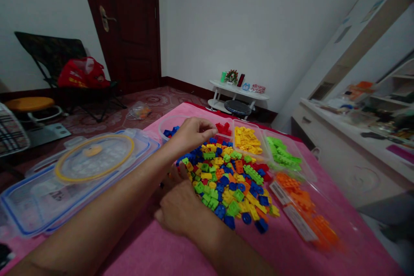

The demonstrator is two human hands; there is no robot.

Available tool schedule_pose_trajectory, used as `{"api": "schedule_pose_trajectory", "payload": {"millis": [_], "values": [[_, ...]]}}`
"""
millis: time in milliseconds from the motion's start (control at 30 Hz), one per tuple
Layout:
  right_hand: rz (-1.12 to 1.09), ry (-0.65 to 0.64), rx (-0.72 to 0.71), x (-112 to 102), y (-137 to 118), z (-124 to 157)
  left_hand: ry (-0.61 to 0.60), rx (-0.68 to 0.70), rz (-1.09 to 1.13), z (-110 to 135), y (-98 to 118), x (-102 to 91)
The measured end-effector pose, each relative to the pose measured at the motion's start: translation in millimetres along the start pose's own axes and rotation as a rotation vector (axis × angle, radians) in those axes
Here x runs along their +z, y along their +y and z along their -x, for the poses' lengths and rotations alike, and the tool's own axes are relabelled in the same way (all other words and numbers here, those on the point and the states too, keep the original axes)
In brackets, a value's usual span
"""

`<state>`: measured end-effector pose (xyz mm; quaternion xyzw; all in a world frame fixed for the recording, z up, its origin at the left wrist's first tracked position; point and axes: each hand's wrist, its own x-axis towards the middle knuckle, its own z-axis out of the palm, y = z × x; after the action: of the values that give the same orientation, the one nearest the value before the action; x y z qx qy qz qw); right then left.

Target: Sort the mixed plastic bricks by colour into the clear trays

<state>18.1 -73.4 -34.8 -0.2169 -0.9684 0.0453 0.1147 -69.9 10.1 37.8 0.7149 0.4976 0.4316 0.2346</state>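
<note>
My left hand (196,132) hangs over the far side of a mixed pile of toy building bricks (226,177). Its thumb and fingertips come together in a pinch near the red bricks (224,128), and whatever may be in it is hidden. Below my left forearm, my right hand (179,202) rests palm down at the pile's near left edge. Its fingers are slightly spread among the bricks, partly covered by that forearm. Blue bricks (170,132) lie in a round clear tub (164,121) beyond my left wrist.
Clear containers of yellow bricks (247,139), green bricks (283,153) and orange bricks (300,198) line the far and right sides. Clear lids (87,181) are stacked on the left. Everything stands on a pink cloth (352,220). A white shelf (239,88) is by the wall.
</note>
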Motion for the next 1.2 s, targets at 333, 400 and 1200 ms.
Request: {"api": "schedule_pose_trajectory", "payload": {"millis": [333,400,1200], "values": [[0.052,0.020,0.114,-0.4,11.0,-10.5,-0.022,0.014,-0.028,3.0,5.7,3.1],[0.106,0.017,0.101,-9.1,16.5,2.8,-0.029,0.018,-0.041,3.4,5.2,5.4],[0.276,-0.159,0.914,-87.6,131.0,104.2,-0.340,0.156,-0.389,20.4,-2.5,44.5]]}}
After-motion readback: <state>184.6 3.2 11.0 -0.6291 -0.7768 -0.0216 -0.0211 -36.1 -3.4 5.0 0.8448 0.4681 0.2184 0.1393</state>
